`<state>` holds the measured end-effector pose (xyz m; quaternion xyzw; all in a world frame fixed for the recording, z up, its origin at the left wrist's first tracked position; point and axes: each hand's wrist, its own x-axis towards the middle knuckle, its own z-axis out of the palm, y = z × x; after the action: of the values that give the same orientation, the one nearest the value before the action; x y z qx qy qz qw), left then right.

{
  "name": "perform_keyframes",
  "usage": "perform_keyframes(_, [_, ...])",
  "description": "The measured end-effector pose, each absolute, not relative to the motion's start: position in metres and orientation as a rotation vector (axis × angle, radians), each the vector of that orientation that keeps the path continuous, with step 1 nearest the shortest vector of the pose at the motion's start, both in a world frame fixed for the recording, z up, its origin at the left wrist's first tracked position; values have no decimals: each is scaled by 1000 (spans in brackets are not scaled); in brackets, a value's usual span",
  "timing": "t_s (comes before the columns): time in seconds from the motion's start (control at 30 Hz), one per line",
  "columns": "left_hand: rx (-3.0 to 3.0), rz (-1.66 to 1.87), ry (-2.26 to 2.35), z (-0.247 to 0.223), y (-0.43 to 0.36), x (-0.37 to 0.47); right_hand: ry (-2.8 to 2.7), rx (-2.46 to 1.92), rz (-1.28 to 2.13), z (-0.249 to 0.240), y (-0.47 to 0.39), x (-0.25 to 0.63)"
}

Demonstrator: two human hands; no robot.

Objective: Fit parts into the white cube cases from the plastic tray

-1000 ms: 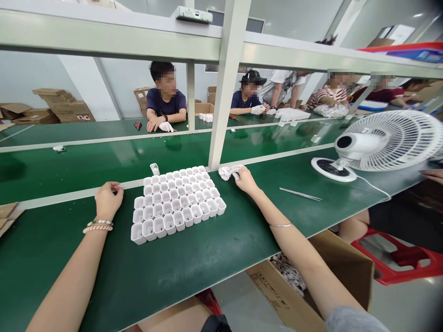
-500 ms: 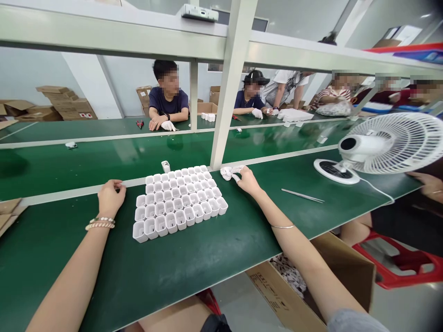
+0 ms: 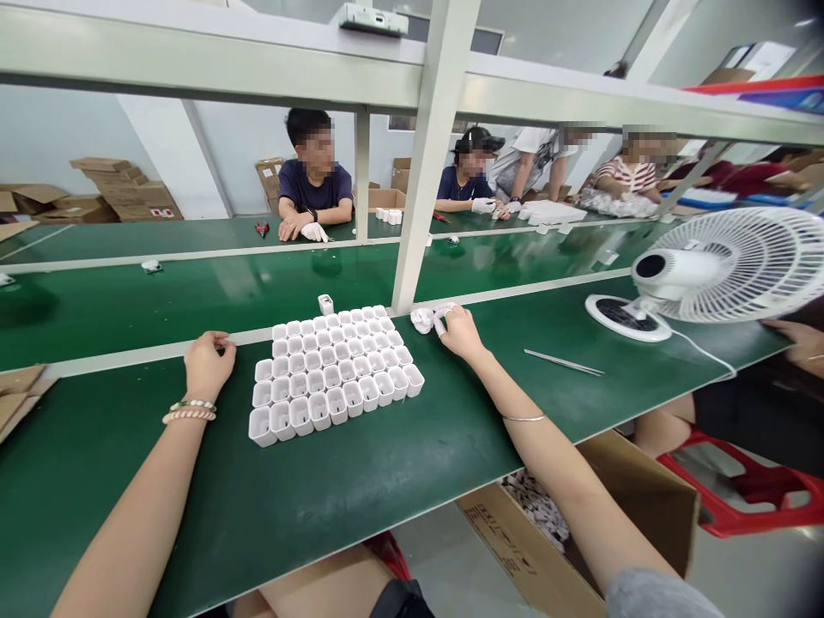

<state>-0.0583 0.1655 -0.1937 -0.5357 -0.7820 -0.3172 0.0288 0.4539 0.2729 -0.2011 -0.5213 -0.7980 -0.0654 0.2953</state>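
Several rows of small white open-topped cups stand packed together on the green table, dark spots showing inside many of them. To their left, my left hand rests by the pale rail along the conveyor, its fingers curled in and no object showing in them. Beyond the cups' far right corner, my right hand has its fingers bent at a crumpled white cloth, perhaps a glove. The fingertips are partly hidden in the white material. Metal tweezers lie on the table right of that hand.
A white fan stands at the right with its cord on the table. A pale post rises behind the cups. On the green conveyor sits a small white part. A cardboard box is below the table edge. Co-workers sit opposite.
The small white parts on the conveyor have shifted to the right, and another has appeared at the far left. Both my hands stay in nearly the same place.
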Motion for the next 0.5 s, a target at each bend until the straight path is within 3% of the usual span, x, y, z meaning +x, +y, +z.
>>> perform_keyframes(0.17, [-1667,-1021,-2397,-194,166,-58,-1929,-1331,-94,-199,277,464])
perform_keyframes(0.5, [-1671,-1042,-2391,-194,165,-58,-2092,-1283,-68,-200,275,460])
